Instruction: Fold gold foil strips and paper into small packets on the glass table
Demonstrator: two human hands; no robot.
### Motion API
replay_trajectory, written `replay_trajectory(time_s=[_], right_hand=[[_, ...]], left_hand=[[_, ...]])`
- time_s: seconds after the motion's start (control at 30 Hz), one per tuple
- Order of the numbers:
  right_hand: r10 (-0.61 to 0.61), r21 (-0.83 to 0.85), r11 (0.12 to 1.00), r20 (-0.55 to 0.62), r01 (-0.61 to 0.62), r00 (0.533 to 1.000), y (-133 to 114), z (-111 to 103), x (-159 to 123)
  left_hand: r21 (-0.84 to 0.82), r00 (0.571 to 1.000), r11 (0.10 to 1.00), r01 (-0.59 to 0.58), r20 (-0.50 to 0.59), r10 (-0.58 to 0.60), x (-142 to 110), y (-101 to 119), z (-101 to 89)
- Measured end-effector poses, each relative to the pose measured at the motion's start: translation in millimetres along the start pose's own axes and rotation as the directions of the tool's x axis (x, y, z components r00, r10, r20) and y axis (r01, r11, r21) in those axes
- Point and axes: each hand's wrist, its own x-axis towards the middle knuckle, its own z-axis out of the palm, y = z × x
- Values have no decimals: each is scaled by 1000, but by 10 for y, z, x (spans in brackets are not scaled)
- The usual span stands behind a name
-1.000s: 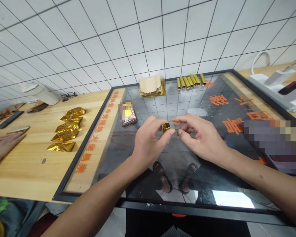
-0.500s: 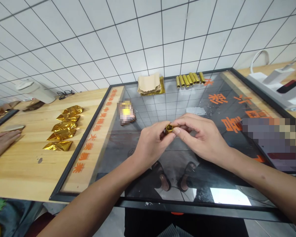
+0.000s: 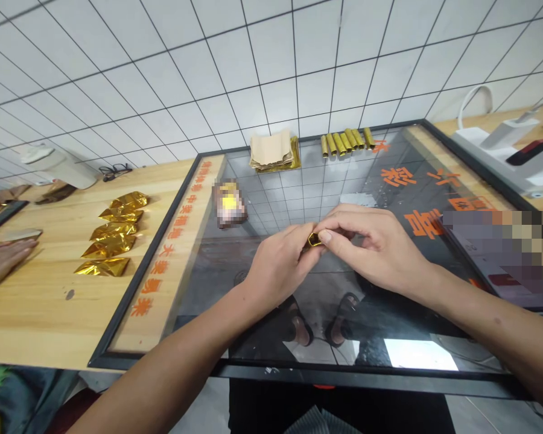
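Between my two hands is a small gold foil paper tube point(image 3: 315, 240), its hollow end facing me. My left hand point(image 3: 283, 259) is wrapped round its body, so most of its length is hidden. The thumb and fingers of my right hand point(image 3: 366, 241) pinch the rim of that end. Both hands are held over the black-framed glass panel point(image 3: 262, 289). At the panel's back edge several gold tubes point(image 3: 344, 143) lie in a row. Left of them sits a stack of brown paper sheets point(image 3: 271, 152) with gold backing.
Several folded gold foil pieces point(image 3: 111, 244) lie on the wooden table point(image 3: 31, 319) at left. Another person's hand point(image 3: 9, 262) rests beyond them. A blurred packet point(image 3: 230, 205) is on the glass. Glasses point(image 3: 115, 171), a whitish container point(image 3: 61, 166) and a white power strip point(image 3: 502, 157) stand farther out.
The tube has shifted slightly right and its end has tilted. My right thumb and fingers have closed further over the rim. The rest of the scene has stayed in place.
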Motion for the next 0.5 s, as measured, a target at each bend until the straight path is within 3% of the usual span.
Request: replay_trajectory(time_s=[0.2,0.37,0.5], right_hand=[[9,-23,1000,21,-8,1000,-21,-62,12],[40,-47,998,-2,-40,999,-17,-24,-16],[7,-102,995,-17,-9,1000,2,37,-32]], left_hand=[[-2,998,1000,-12,57,12,5,-4,-17],[-19,997,999,46,-59,-47,15,-32,-26],[-12,997,999,42,-64,-42,19,-24,-17]])
